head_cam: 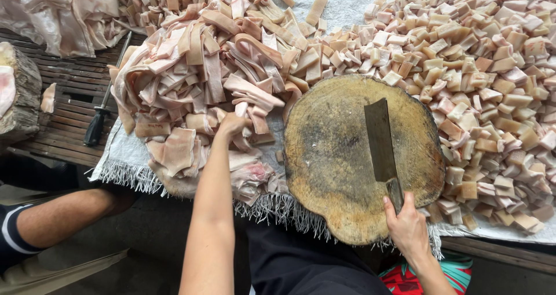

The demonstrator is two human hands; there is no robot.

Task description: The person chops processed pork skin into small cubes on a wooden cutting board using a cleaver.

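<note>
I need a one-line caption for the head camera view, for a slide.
Left hand reaches into a pile of pork skin strips; right hand holds a cleaver on a round wooden chopping block.

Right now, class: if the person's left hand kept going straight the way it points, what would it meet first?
The left hand points up and away into the pile of long pork skin strips. It already seems to touch them, so the strips come first, though depth is hard to judge.

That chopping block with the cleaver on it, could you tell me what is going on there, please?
A person stands at a round wooden chopping block. The right hand grips the handle of a cleaver lying flat on the bare block. The left hand reaches into a heap of long pork skin strips. A pile of cut cubes lies to the right.
</note>
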